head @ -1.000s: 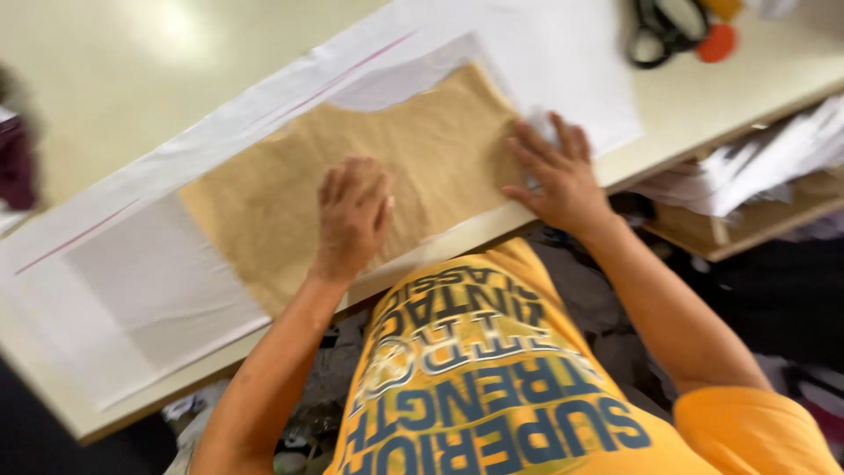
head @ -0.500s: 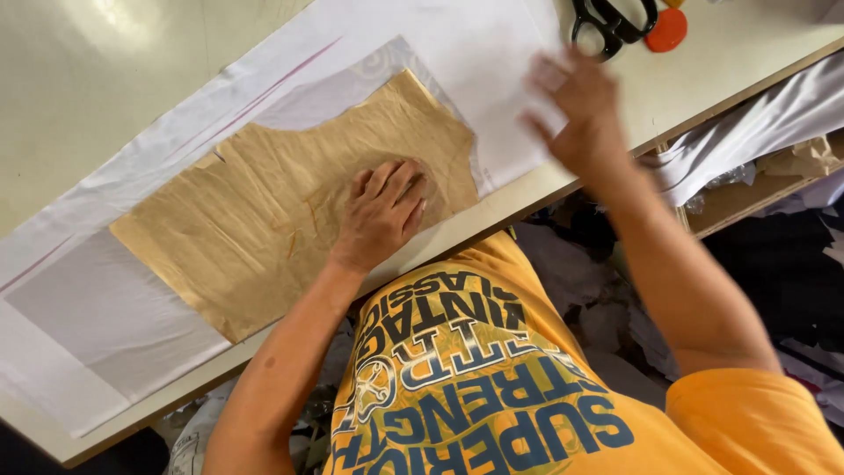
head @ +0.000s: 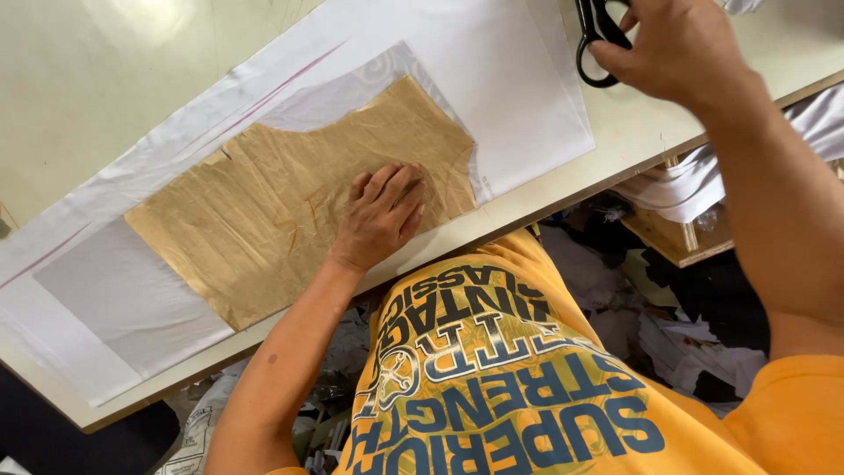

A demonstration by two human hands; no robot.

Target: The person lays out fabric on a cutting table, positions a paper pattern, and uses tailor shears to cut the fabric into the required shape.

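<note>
Brown paper pattern (head: 264,211) lies flat on white fabric (head: 492,97), which is spread along the pale counter (head: 105,79) w/ its near edge close to the counter's front edge. The pattern sits near the middle of the cloth, creased all over, one curved cut-out on its far side. Left hand (head: 380,215) rests on the pattern's right part, palm down, fingers together and stretched out flat, gripping nothing: it looks like a hold-down, so the paper can't slide on the cloth beneath (judging from the flat press, not a grasp). Left forearm comes up from the lower left at a slant, wrist straight, elbow out past the counter edge.

Right hand (head: 677,48) is up at the far right corner, well apart from the pattern, curled around the black handles of the scissors (head: 593,40); fingers closed about the loops, blades out of frame, so can't tell if they're lifted or touching the counter. Right arm reaches fwd, nearly full stretch, elbow over the clutter below. Under the counter: wooden shelf (head: 677,242) w/ folded white cloth, scraps on the floor
</note>
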